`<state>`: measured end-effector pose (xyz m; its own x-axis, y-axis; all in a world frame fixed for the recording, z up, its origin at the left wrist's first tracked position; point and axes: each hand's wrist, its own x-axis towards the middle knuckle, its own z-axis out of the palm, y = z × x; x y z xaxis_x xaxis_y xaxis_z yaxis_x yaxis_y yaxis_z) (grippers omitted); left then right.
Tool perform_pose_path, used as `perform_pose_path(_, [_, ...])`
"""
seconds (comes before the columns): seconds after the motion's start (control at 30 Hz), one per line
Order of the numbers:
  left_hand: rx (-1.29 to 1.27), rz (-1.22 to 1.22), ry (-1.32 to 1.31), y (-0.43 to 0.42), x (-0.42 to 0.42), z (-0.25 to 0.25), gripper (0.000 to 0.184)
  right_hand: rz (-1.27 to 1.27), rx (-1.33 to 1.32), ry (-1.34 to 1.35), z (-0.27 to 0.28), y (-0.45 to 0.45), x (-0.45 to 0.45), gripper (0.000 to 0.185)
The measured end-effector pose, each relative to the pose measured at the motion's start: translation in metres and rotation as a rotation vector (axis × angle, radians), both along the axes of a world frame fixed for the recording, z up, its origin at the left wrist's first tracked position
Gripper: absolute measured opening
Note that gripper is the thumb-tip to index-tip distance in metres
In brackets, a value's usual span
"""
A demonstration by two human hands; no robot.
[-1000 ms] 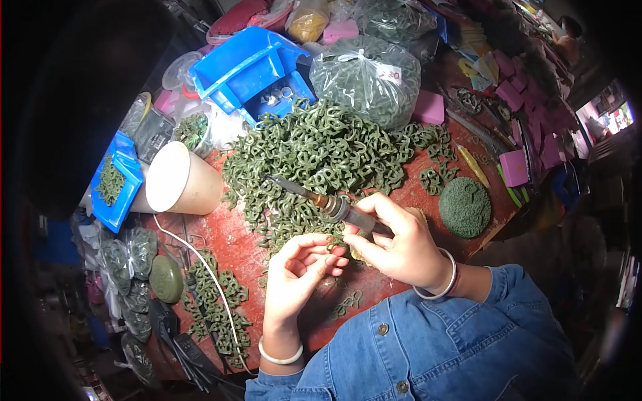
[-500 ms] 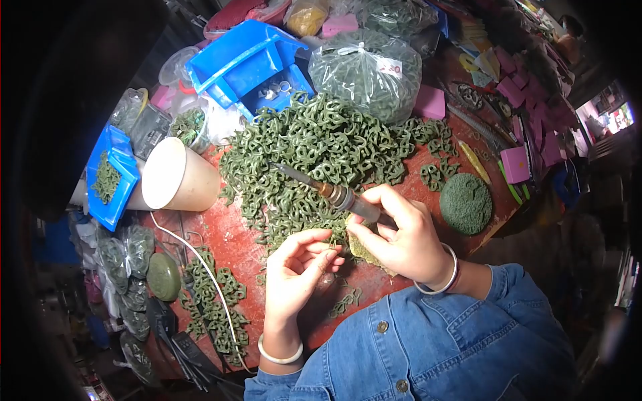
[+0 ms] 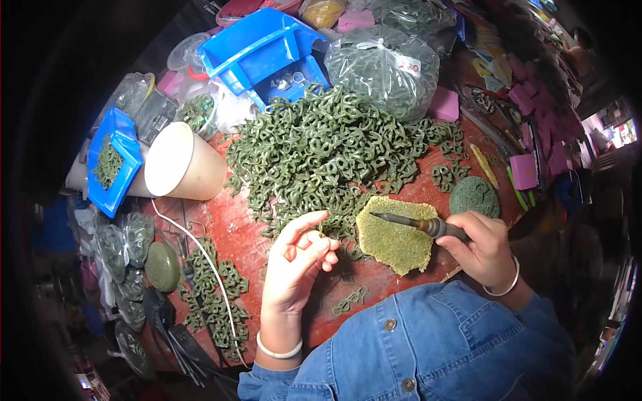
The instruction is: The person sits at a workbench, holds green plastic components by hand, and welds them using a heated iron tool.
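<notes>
My right hand (image 3: pixel 483 247) is closed around the handle of a soldering iron (image 3: pixel 418 224). The iron's dark pointed tip lies over a rough yellow-green sponge pad (image 3: pixel 396 250), near its upper left edge; I cannot tell whether they touch. My left hand (image 3: pixel 297 264) is pinched left of the pad, palm turned up. Something small and thin shows at its fingertips, too small to name. Beyond both hands rises a large pile of small green looped pieces (image 3: pixel 321 154). A few more looped pieces (image 3: pixel 351 301) lie near the blue denim shirt.
Behind the pile stand a blue bin (image 3: pixel 261 53) and a clear bag (image 3: pixel 381 73) of green pieces. A white cup (image 3: pixel 184 164) lies tilted at left, near a white cord (image 3: pixel 200 250). A round dark green pad (image 3: pixel 473 197) sits at right on the red table (image 3: pixel 267 260).
My right hand has moved right and down with the soldering iron, bringing its tip from above the pile to over the pad. The pad is now largely uncovered. My left hand stays pinched.
</notes>
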<state>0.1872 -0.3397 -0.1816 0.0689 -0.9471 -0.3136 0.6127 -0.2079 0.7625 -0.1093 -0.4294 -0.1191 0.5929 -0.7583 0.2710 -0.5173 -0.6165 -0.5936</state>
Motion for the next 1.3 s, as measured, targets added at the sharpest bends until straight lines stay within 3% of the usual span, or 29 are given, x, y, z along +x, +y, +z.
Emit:
perform_pose_path(0.1, [-0.001, 0.03, 0.051, -0.001, -0.003, 0.0, 0.047, -0.038, -0.027, 0.166, -0.005, 0.005, -0.015, 0.024])
perform_pose_path(0.23, [-0.006, 0.023, 0.066, -0.002, -0.003, 0.0, 0.046, -0.056, -0.034, 0.19, -0.012, 0.006, -0.015, 0.026])
perform_pose_path(0.33, [0.003, 0.031, 0.02, -0.001, -0.003, 0.0, 0.046, -0.061, -0.025, 0.063, -0.011, 0.006, -0.01, 0.027])
perform_pose_path(0.43, [0.008, 0.032, -0.015, -0.002, -0.005, 0.001, 0.045, -0.011, -0.038, 0.2, -0.019, 0.004, -0.008, 0.026])
perform_pose_path(0.5, [0.007, 0.049, -0.096, -0.001, -0.007, 0.003, 0.046, -0.034, 0.001, 0.052, -0.02, 0.006, -0.003, 0.027])
perform_pose_path(0.73, [-0.009, 0.027, -0.157, 0.0, -0.01, 0.007, 0.049, 0.052, -0.027, -0.096, -0.029, 0.01, 0.028, 0.029])
perform_pose_path(1.0, [-0.013, 0.019, -0.056, 0.0, -0.008, 0.008, 0.047, 0.062, 0.023, -0.108, -0.033, 0.008, 0.028, 0.028])
perform_pose_path(1.23, [0.007, 0.049, -0.049, 0.001, -0.01, 0.009, 0.044, 0.002, -0.026, 0.118, -0.011, 0.003, -0.003, 0.025])
perform_pose_path(1.3, [-0.032, 0.034, -0.184, 0.001, -0.01, 0.007, 0.043, -0.013, -0.048, 0.26, -0.015, 0.004, -0.007, 0.025])
